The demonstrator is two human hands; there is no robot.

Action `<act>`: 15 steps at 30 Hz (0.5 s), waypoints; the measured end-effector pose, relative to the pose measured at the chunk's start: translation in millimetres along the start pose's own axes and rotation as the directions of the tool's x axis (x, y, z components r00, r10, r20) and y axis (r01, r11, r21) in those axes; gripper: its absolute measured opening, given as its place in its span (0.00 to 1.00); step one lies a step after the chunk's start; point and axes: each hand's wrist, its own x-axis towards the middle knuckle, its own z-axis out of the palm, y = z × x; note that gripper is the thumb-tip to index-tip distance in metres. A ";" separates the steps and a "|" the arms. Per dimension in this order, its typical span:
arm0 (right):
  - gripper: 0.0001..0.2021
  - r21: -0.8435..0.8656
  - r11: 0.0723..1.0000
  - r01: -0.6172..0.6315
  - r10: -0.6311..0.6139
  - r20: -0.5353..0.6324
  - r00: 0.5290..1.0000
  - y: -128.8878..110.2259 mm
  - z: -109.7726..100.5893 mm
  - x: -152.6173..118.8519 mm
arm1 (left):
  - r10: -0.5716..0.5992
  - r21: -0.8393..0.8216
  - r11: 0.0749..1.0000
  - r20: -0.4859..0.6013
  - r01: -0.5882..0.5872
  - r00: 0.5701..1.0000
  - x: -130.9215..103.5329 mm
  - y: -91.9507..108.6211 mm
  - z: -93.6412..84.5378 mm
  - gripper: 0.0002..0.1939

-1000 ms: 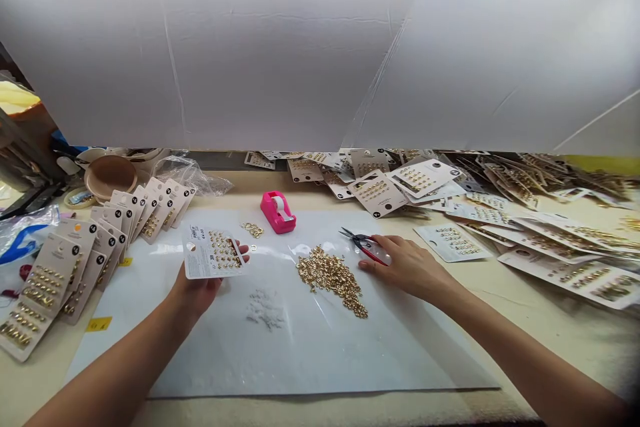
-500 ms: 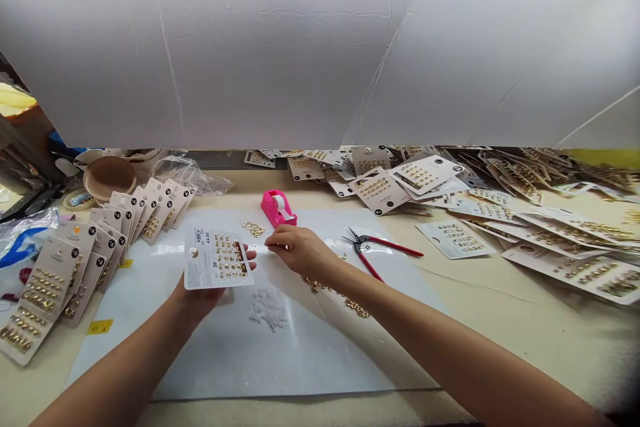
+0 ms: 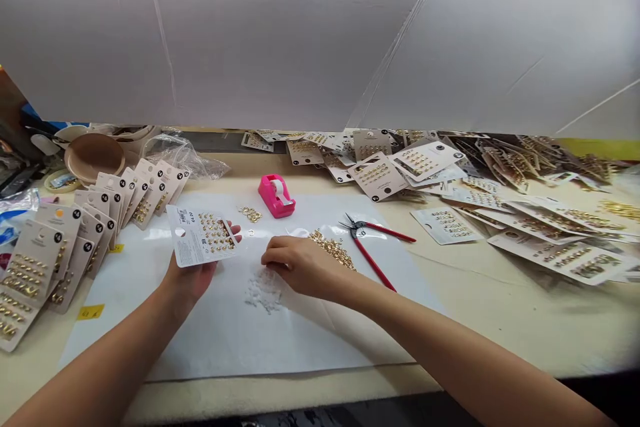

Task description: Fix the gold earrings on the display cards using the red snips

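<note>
My left hand (image 3: 194,278) holds an earring card (image 3: 186,247) from beneath, its fingertips showing past the right edge. Printed text, a price label and rows of gold studs face me. At the upper edge of a heap of tiny whitish pieces (image 3: 263,297), my right hand (image 3: 305,268) has its fingers pinched together; whatever lies between the fingertips is hidden. Just beyond that hand is a pile of small gold pieces (image 3: 333,250). A few gold rings (image 3: 250,214) lie farther back, near a pink tape dispenser (image 3: 276,200).
Red-handled pliers (image 3: 373,257) lie open on the right of the white sheet (image 3: 210,347). Overlapping earring cards (image 3: 37,257) line the left side. More cards (image 3: 565,250) are heaped at the right and back. A brown bowl (image 3: 95,157) stands at back left.
My right hand has moved from beside the tape dispenser down toward me, to the whitish heap. The left hand still holds the card. The whole view has shifted slightly.
</note>
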 end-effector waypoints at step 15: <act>0.04 0.401 0.911 -0.097 0.177 -0.168 0.970 -5.3 -11.9 17.5 | -0.085 0.006 0.996 0.199 0.085 0.976 -6.9 -2.5 -2.1 0.27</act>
